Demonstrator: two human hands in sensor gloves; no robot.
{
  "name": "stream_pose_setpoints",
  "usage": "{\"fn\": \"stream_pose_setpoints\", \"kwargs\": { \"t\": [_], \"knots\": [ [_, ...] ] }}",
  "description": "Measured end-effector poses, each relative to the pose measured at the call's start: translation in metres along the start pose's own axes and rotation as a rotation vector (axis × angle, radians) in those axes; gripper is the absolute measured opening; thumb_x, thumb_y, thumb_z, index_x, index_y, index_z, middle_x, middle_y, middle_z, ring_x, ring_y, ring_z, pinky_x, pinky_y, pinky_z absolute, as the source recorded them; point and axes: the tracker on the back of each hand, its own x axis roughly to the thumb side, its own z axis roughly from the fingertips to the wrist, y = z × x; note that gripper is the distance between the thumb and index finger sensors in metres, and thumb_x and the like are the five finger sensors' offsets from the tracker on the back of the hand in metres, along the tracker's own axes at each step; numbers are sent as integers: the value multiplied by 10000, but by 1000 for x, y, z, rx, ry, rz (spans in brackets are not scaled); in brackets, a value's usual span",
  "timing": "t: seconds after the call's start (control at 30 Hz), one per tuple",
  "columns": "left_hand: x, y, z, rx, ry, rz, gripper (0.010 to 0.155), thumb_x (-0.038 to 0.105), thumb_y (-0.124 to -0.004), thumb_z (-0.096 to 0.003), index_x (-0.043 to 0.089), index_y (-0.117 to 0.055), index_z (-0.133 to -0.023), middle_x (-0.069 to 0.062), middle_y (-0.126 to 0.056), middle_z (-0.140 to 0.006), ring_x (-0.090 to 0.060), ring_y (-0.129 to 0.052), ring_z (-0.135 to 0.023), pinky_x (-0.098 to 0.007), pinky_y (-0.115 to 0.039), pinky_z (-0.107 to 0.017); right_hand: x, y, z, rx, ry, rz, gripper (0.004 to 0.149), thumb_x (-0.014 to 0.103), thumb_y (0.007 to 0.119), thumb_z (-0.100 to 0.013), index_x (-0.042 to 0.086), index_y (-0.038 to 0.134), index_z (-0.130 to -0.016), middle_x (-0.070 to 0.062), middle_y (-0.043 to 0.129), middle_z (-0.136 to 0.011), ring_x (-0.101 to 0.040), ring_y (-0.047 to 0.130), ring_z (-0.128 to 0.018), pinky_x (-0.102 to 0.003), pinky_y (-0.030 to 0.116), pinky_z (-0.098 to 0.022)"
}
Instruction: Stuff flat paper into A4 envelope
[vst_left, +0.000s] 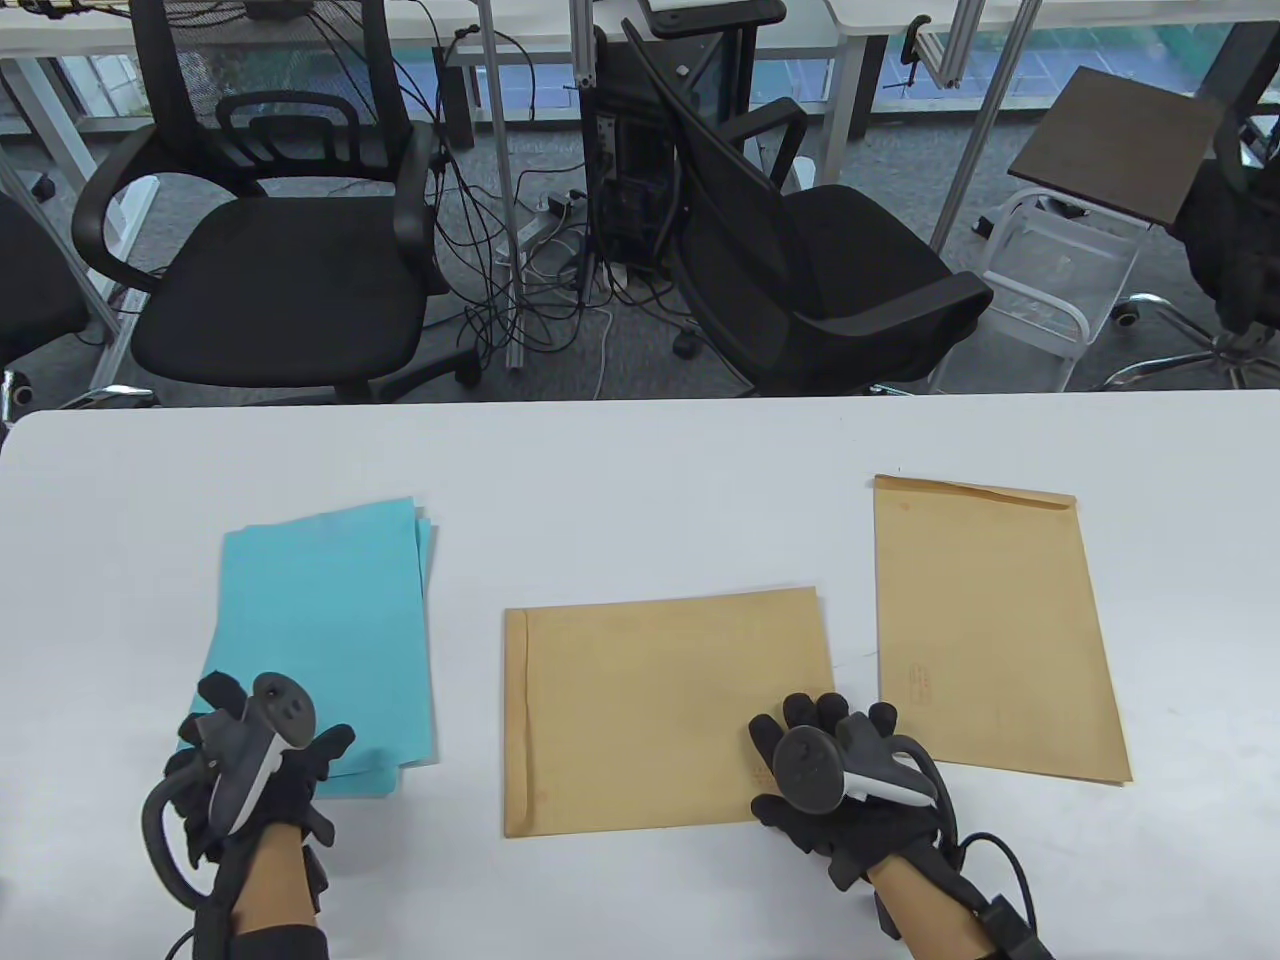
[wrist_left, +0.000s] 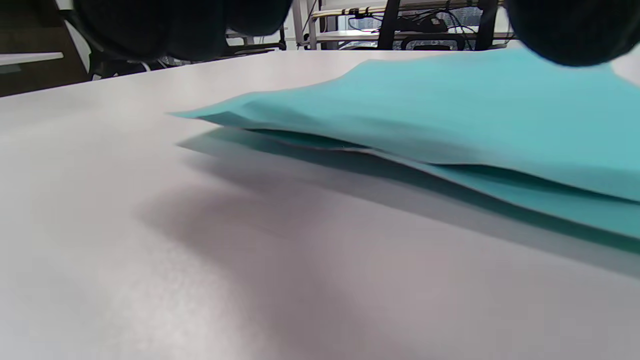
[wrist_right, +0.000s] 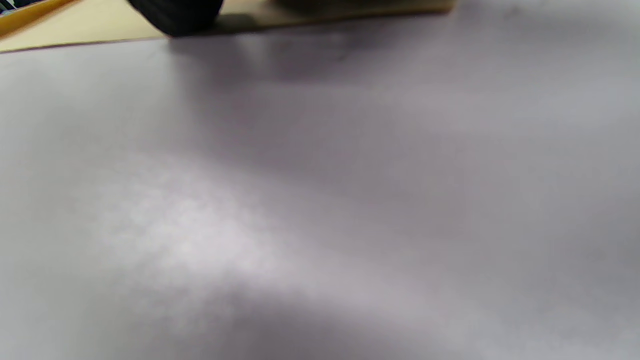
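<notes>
So from the left: left hand (vst_left: 255, 765) pinches the near corner of the teal paper stack (vst_left: 330, 620); its wrist cam shows the top sheet (wrist_left: 450, 115) lifted. Right hand (vst_left: 840, 775) lies on the middle envelope (vst_left: 660, 705), fingers flat. Second envelope (vst_left: 990, 620) lies farther right.

The trackers hide both hands' fingers, so neither grip (left (vst_left: 250, 770) or right (vst_left: 835, 775)) can be judged.
</notes>
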Motion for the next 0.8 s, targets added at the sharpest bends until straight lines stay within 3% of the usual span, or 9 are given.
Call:
{"fn": "stream_pose_setpoints", "kwargs": {
  "t": [0.13,0.27,0.37,0.53,0.6,0.67,0.73,0.8],
  "knots": [
    [-6,-7,-14,-65,32,11,1192,793,-685,-342,123,-35,-1085,-306,-435,-1151,-650,-631,-963,-644,-664,-614,-1,0,-1,3,-9,-5,790,476,543,-627,108,84,-1154,-309,-1,-1119,-644,14,-987,-811,-46,-515],
    [-5,-20,-22,-131,56,-28,1182,762,-721,-347,103,-97,-1104,-282,-569,-1103,-599,-664,-966,-635,-656,-619,-1,-1,-1,0,-8,10,790,481,544,-626,111,90,-1155,-304,8,-1123,-641,25,-993,-811,-43,-519],
    [-2,-19,-22,-79,57,1,1166,731,-757,-325,63,-220,-1116,-292,-648,-1028,-584,-712,-906,-618,-665,-606,-1,-1,-1,3,-9,19,790,483,538,-626,107,87,-1155,-311,11,-1124,-646,35,-995,-814,-38,-519],
    [5,-16,-20,-58,54,-37,1119,665,-790,-330,50,-277,-1112,-190,-766,-908,-493,-820,-808,-608,-688,-584,-2,-1,-1,5,-11,-1,791,481,540,-626,110,82,-1153,-303,-4,-1119,-642,12,-987,-814,-40,-518],
    [3,-17,-20,-109,87,-34,1138,685,-765,-333,52,-233,-1116,-222,-682,-986,-510,-775,-844,-615,-669,-592,-2,-1,-1,6,-11,-4,790,481,540,-627,111,81,-1152,-302,-6,-1119,-642,7,-986,-814,-39,-519],
    [-1,-22,-21,-192,117,-32,1171,723,-712,-318,34,-208,-1119,-326,-473,-1125,-607,-634,-959,-697,-588,-633,-2,-1,-1,5,-12,-7,791,481,540,-626,110,79,-1152,-302,-8,-1118,-640,6,-985,-815,-37,-520],
    [-6,-25,-23,-268,136,10,1202,749,-674,-311,0,-175,-1108,-336,-402,-1134,-641,-504,-1014,-741,-523,-659,-2,0,-1,7,-13,-13,791,480,540,-627,112,75,-1151,-299,-14,-1116,-639,-1,-982,-815,-37,-520],
    [-8,-26,-24,-262,135,37,1218,747,-691,-296,-3,-176,-1107,-338,-389,-1125,-647,-482,-1006,-738,-505,-666,-2,0,-1,7,-14,-17,792,480,539,-627,112,73,-1150,-300,-19,-1114,-637,-6,-980,-815,-36,-520]
  ]
}}
